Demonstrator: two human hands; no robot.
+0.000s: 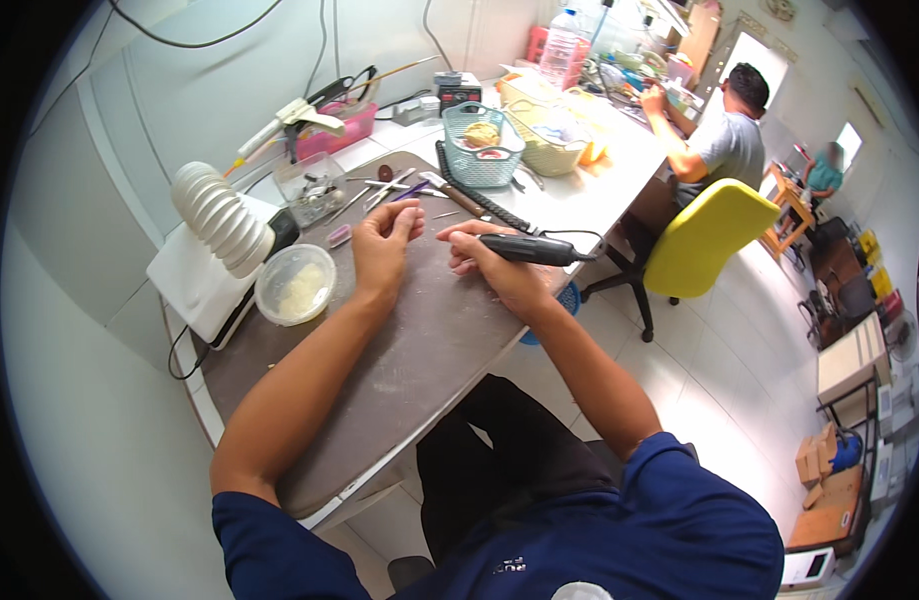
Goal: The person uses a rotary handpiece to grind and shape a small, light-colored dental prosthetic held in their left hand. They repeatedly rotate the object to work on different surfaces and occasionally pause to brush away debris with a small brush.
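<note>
My right hand point(501, 272) is wrapped round a black rotary handpiece point(527, 249), its cord leaving the back end on the right. Just left of it, my left hand point(384, 250) is closed in a pinch above the grey-brown work mat point(399, 350). Whatever its fingertips hold is too small or hidden to make out. A small pink-rimmed piece point(339, 236) lies by the left wrist. Next to that forearm stands a round clear tub point(296, 285) with pale material in it. Beyond both hands lie several slim hand tools, including a purple one point(411, 190).
A white device with a ribbed hose point(219, 220) stands at left. Further back are a clear box of small parts point(311, 190), a pink tray point(337, 132), a teal basket point(482, 147) and a black coiled cord point(479, 197). A person sits right, by a yellow-green chair point(709, 240).
</note>
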